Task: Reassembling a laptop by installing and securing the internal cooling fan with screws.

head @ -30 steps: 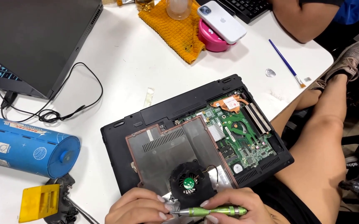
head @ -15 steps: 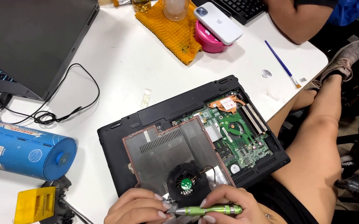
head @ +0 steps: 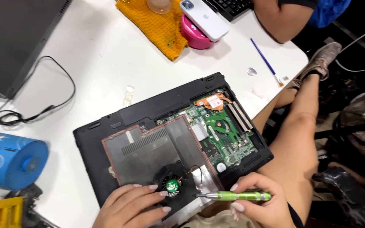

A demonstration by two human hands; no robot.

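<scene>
I am keeping my right hand (head: pixel 258 207) clamped on the green screwdriver (head: pixel 237 196), its tip just left of that grip beside the black fan (head: pixel 172 182) in the opened laptop (head: pixel 170 143); my left hand (head: pixel 134 207), fingers spread, is bracing the fan, so I am pressing straight and turning slowly.

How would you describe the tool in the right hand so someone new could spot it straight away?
Start at the opened black laptop lying upside down on the white table, and go to its near edge by the round black fan. There the right hand holds a slim screwdriver lying sideways, tip toward the fan. Its shiny green metal handle sets it apart from the thin blue paintbrush farther off.
</scene>
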